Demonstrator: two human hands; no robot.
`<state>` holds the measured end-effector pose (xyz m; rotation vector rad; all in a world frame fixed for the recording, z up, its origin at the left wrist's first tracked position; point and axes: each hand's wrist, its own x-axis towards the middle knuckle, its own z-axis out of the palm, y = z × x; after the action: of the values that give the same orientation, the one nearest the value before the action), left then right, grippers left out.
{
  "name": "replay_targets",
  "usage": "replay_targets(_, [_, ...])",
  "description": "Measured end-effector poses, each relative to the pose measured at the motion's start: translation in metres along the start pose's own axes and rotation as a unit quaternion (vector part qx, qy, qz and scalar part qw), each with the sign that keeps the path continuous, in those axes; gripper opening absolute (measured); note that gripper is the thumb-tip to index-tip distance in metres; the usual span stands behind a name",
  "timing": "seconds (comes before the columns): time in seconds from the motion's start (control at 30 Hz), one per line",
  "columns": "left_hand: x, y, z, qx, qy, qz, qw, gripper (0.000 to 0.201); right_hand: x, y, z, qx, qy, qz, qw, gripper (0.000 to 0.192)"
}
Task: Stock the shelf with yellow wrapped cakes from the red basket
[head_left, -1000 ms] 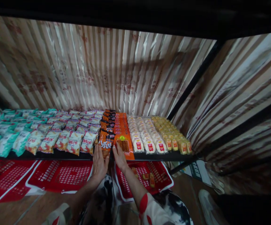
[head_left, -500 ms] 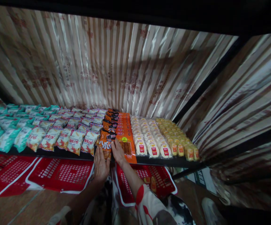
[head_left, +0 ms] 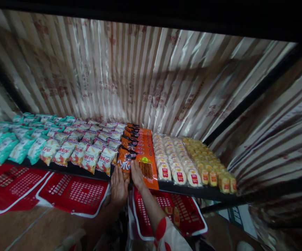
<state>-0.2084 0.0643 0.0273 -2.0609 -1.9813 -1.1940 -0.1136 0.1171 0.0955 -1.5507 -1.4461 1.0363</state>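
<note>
A: Obs. Your left hand (head_left: 119, 186) lies flat, fingers straight, against the near left edge of the front orange-black snack packet (head_left: 124, 163). Your right hand (head_left: 137, 176) presses its fingers on the packet's right edge. Neither hand is closed round anything; both are open-palmed, squeezing the packet between them. The packet sits at the very front lip of the black shelf (head_left: 182, 190), at the head of its own row.

B: Risk one?

A: Overhang. The packet's lower edge looks to hang slightly past the lip. If you lift either palm off unevenly, my judgement is it could tip forward, toward the red basket (head_left: 200, 228) below.

B: Neighbours?

A: Tight. The flat orange packets (head_left: 147, 157) touch it on the right; the white-and-red packets (head_left: 105, 160) lean just beside it on the left. Push sideways with your right hand and you may ride the packet over the white-and-red row. Push with your left and it may slide up onto the orange stack.

B: Anything behind?

A: The row behind overlaps like shingles. Press too hard toward the back and that row may buckle upward. Whether there is slack at the back I cannot tell; it is too dark and small there.
</note>
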Motion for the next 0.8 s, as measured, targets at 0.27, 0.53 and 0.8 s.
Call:
replay_targets(0.27, [0.003, 0.001, -0.008, -0.034, -0.073, -0.036, 0.996, 0.065, -0.005, 0.006, 0.010, 0.024, 0.051, -0.002, 0.998, 0.077])
replay_targets(0.53, [0.012, 0.006, -0.020, -0.037, -0.123, -0.063, 0.990, 0.061, -0.006, 0.012, 0.020, 0.055, 0.092, 0.022, 0.994, 0.086])
replay_targets(0.8, [0.012, 0.004, -0.016, -0.074, -0.118, -0.062, 0.988, 0.063, -0.012, -0.001, 0.027, 0.058, 0.161, 0.034, 0.985, 0.088])
